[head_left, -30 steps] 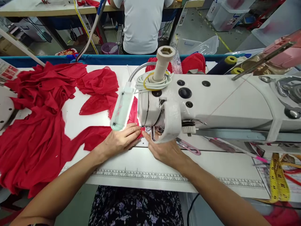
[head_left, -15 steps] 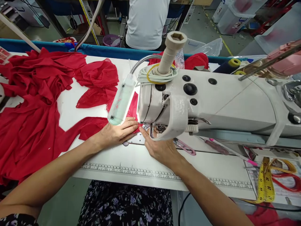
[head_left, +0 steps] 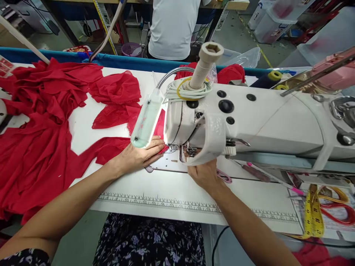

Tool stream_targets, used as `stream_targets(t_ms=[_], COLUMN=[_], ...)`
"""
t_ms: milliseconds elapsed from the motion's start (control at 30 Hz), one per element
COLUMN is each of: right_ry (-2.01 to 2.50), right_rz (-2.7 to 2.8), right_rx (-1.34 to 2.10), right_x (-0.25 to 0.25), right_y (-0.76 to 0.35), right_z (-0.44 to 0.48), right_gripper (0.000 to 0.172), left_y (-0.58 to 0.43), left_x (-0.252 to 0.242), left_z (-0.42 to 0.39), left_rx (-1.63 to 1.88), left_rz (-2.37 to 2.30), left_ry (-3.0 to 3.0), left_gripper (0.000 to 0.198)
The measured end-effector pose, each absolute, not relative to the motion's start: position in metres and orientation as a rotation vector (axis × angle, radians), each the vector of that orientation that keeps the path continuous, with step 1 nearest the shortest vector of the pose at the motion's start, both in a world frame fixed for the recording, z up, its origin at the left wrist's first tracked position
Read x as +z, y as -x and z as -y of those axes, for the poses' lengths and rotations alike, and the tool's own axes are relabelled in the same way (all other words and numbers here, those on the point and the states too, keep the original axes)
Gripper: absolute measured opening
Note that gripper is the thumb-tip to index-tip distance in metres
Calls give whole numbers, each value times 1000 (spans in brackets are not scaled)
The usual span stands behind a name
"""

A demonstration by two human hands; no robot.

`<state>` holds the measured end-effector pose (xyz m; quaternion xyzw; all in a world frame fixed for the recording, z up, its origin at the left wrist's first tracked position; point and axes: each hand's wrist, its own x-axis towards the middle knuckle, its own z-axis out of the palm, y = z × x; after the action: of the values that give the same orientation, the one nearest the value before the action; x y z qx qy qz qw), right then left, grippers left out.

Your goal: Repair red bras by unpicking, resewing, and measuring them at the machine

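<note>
A white sewing machine [head_left: 249,118] stands on the white table [head_left: 166,192]. Red fabric [head_left: 41,140] spreads over the table's left half, one strip running in under the machine's head. My left hand [head_left: 138,155] lies flat on that strip just left of the needle area [head_left: 185,150], fingers stretched out. My right hand [head_left: 205,173] sits below the machine's head, its fingers tucked up under the curved white guard [head_left: 208,144] and hidden there. Pink-handled thread snips [head_left: 223,176] lie beside my right hand.
A gooseneck lamp [head_left: 146,120] hangs over my left hand. A printed ruler [head_left: 166,203] runs along the table's near edge. Yellow tape measure [head_left: 310,210] and red loops lie at right. A person in a white shirt [head_left: 173,27] works beyond the blue table edge.
My right hand has drawn back from the red fabric's edge and moved right, under the machine's guard. My left hand has stayed pressed on the fabric.
</note>
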<state>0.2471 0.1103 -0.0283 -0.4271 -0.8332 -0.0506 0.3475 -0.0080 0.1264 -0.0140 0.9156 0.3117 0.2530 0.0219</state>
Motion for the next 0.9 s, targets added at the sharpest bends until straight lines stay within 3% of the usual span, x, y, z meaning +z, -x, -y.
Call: stream_targets(t_ms=[667, 767, 900], right_ry=[1077, 1074, 1005], right_rz=[2224, 2231, 2219], right_rx=[-75, -105, -157], right_x=[-22, -26, -25], right_y=[-240, -240, -239], right_z=[-112, -115, -115], right_gripper=[21, 27, 34], left_y=[1, 2, 22], left_x=[-10, -9, 10], left_z=[-122, -123, -116], left_rx=[799, 770, 980], left_rz=[-899, -985, -1238], left_ry=[-2735, -2396, -1567], left_gripper=[16, 14, 14])
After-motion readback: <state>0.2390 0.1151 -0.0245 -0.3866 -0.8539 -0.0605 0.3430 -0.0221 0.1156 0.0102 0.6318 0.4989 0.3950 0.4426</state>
